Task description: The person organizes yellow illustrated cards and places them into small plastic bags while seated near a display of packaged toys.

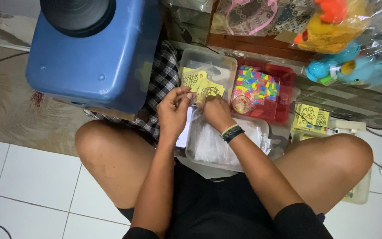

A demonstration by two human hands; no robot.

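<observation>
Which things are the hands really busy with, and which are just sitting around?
In use:
left hand and right hand, both pinching a yellow picture card
clear tub of yellow cards
clear tray of small plastic bags

Just lying about:
blue plastic container
red tray of colourful bits
bagged plush toys
spare yellow cards

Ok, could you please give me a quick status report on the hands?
Left hand and right hand both pinching a small clear packet. Held above the clear tub. Nothing obstructing.
</observation>
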